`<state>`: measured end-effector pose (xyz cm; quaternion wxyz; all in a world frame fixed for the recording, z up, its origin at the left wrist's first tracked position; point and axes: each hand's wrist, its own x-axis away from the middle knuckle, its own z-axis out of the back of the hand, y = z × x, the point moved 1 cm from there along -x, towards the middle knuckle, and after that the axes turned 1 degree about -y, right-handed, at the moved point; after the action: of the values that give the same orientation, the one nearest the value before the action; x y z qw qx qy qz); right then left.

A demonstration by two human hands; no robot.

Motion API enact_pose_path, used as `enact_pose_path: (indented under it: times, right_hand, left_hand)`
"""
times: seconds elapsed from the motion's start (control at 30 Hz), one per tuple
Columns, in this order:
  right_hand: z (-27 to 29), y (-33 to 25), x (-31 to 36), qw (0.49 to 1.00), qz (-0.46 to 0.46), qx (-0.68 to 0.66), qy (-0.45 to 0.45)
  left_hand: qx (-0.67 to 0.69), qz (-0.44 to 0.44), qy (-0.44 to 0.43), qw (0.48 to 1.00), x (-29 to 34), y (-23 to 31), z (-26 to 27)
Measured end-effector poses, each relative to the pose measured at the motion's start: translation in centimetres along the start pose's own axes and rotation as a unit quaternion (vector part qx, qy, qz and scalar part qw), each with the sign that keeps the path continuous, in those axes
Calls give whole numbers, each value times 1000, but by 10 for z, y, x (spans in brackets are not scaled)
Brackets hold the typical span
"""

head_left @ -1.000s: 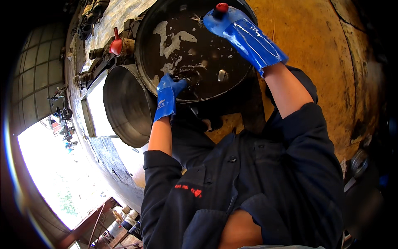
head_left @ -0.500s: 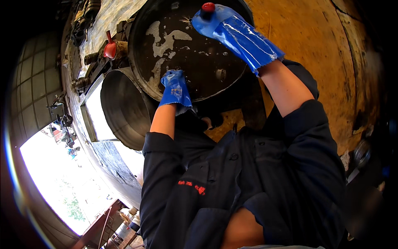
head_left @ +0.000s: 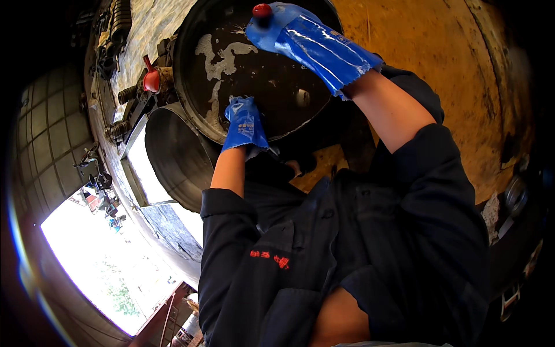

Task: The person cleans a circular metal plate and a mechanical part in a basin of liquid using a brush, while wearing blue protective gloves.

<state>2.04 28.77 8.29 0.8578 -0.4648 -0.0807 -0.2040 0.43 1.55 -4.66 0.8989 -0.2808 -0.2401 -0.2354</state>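
Observation:
Both my hands wear long blue rubber gloves and are over a big round dark basin [head_left: 184, 92] of dark liquid with pale foam patches. My right hand [head_left: 283, 29], at the far side, is closed around a brush [head_left: 262, 10]; its red handle end sticks up from the fist and thin pale bristles show at the left of the glove. My left hand [head_left: 245, 120] reaches over the near rim with its fingers curled down at the liquid. What those fingers hold, if anything, is hidden.
Left of the basin a wide metal drum [head_left: 179, 156] lies with its mouth toward me. A red scoop-like thing [head_left: 152, 80] rests on greasy machine parts behind it. To the right is a stained yellow-brown surface [head_left: 428, 75]. A bright opening [head_left: 110, 260] is at lower left.
My right hand, with the brush, has shifted left and slightly farther away over the basin. My left hand stays at nearly the same spot. The whole view has turned a little.

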Motion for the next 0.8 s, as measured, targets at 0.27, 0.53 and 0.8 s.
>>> enact_pose_path:
  times: [0.27,0.53,0.8]
  right_hand:
    - [-21,-4,-13,998,42,-35,12]
    - [-29,14,-34,999,8,6,48]
    - [-16,11,-8,997,24,-20,70]
  left_hand:
    - [67,58,-93,992,13,-3,38]
    - [-37,21,-81,996,-6,4,28]
    - [-115,-7,-53,992,-15,5,7]
